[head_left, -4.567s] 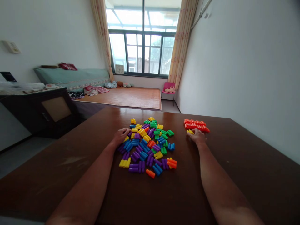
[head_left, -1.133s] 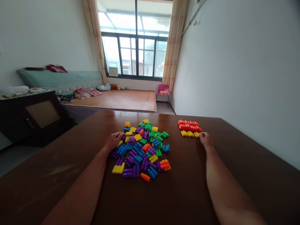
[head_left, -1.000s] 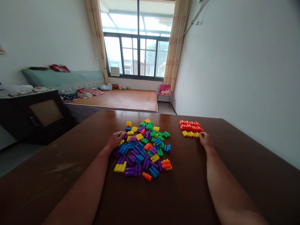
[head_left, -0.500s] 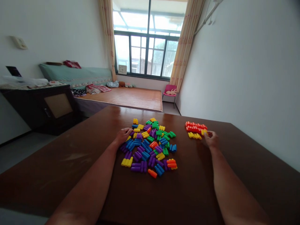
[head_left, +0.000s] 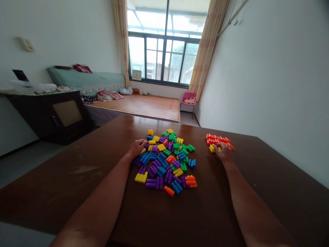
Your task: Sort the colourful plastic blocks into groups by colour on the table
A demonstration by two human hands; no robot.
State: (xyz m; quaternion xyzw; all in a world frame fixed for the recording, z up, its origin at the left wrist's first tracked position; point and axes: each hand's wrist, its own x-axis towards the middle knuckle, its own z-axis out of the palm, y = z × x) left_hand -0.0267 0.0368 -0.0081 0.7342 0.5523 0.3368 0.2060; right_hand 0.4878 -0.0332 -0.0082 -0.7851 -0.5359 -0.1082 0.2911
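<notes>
A loose pile of plastic building blocks (head_left: 161, 160), in purple, blue, green, yellow and orange, lies on the brown table (head_left: 200, 212). My left hand (head_left: 137, 149) rests at the pile's left edge, fingers loosely bent and apparently holding nothing; its fingertips touch or nearly touch blocks there. To the right of the pile are joined orange-red blocks (head_left: 217, 139), laid in rows. Just in front of them is a short row of yellow blocks (head_left: 212, 148). My right hand (head_left: 225, 153) has its fingers closed on these yellow blocks and hides most of the row.
Beyond the table stands a bed (head_left: 144, 104) with a woven mat and some cloths. A dark cabinet (head_left: 66, 113) is at the left. Near the window, a pink chair (head_left: 189, 97) holds a soft toy. A white wall (head_left: 269, 79) runs along the right.
My right hand has moved left along the yellow row, from its right end onto its middle, covering it. The left hand has stayed at the pile. The view has shifted slightly.
</notes>
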